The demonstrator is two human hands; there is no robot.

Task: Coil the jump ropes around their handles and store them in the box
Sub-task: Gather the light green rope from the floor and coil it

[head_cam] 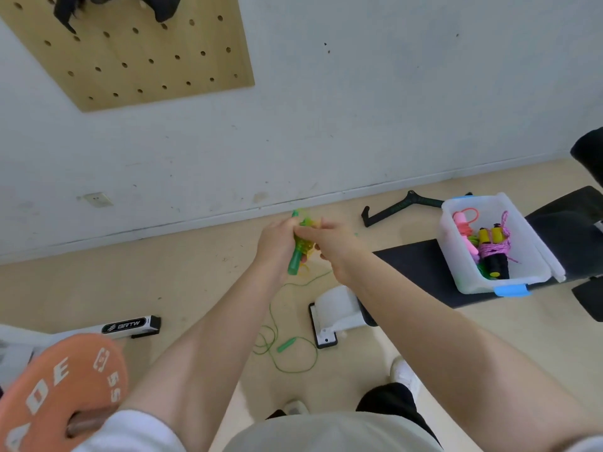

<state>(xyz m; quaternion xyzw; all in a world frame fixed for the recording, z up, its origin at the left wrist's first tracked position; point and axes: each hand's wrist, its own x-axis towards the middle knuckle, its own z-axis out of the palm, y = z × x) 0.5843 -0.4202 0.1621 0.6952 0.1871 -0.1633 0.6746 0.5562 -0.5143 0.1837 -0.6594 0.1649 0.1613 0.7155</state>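
The hands are hiding most of the green handle (296, 256), and motion blur is smearing the yellow-green cord wound on it. Both arms are reaching forward at chest height. The left hand (277, 244) is gripping the handle upright; the right hand (329, 244) is pressing against it, fingers curled around the cord. The green rope (287, 353) is trailing down to the floor, where its second handle (287, 344) is lying. The clear box (489, 282), sitting on a black bench (417, 265), is holding pink, purple and yellow-black rope bundles.
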